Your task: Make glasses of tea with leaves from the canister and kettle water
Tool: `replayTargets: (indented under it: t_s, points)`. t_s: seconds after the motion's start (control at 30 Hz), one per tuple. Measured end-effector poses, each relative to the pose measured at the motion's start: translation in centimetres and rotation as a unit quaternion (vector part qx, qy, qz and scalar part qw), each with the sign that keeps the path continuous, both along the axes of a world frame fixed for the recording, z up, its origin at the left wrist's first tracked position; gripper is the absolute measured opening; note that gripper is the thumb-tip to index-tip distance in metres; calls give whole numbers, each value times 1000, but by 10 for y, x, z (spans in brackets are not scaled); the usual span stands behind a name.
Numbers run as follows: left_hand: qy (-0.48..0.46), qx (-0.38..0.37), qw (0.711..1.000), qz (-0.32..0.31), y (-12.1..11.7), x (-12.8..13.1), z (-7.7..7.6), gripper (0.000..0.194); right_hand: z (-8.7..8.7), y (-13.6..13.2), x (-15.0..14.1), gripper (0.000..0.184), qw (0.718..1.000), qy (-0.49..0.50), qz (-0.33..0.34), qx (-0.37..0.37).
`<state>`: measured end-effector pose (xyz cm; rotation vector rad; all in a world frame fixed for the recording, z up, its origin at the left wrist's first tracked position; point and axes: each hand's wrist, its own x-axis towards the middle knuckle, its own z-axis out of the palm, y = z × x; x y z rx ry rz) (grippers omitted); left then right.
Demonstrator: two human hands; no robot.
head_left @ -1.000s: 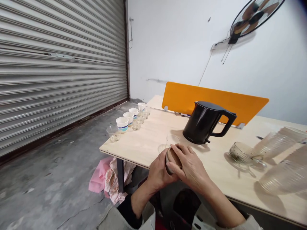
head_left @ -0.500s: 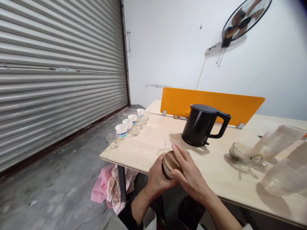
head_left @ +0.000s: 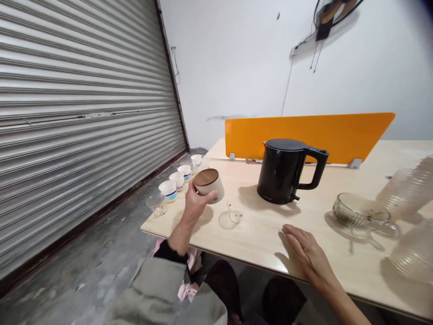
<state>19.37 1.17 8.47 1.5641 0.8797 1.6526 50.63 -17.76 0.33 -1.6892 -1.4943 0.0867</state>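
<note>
Parted since the earlier frame: left hand [head_left: 196, 201] with jar [head_left: 215, 188], right hand [head_left: 306, 250] | head view: left fingers wrapped around lidded jar, tilted above bench [head_left: 255, 241] near paper cups [head_left: 168, 190] | right fingers released, stretched over bench near kettle [head_left: 280, 174] | clear cup [head_left: 236, 217] on bench between hands

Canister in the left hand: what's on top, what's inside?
A brown lid covers the top of the pale canister, held tilted in the left hand. Contents can't be seen: lid and opaque wall hide them.

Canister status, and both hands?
Left hand grips canister, lid on, tilted above table. Right hand open, empty. Clear cup between hands; black kettle beyond.
</note>
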Motion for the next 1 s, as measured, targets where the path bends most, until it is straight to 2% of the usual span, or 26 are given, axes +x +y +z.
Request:
replayTargets:
  t_s: [0.07, 0.17, 0.27, 0.4, 0.6, 0.8, 1.0]
  points:
    - [2, 4, 1000, -15, 25, 16, -1, 79, -2, -1, -3, 53, 1000, -14, 3, 0]
    - [5, -29, 997, -65, 51, 42, -8, 72, -2, -3, -4, 50, 1000, -28, 1, 1]
    - [5, -64, 991, -116, 67, 65, -20, 70, -3, -4, -3, 48, 999, -43, 3, -5]
    - [18, -71, 984, -164, 82, 84, -33, 76, -5, -4, -2, 46, 998, -65, 2, -10]
    - [24, -93, 964, -247, 97, 93, -42, 88, -9, -4, -1, 42, 997, -77, 5, -20]
    - [30, -107, 946, -305, 101, 92, -36, 94, -14, -3, 4, 40, 996, -88, 18, -28]
    - [36, -113, 941, -318, 99, 90, -31, 97, -20, -3, 6, 40, 998, -57, 24, -21]
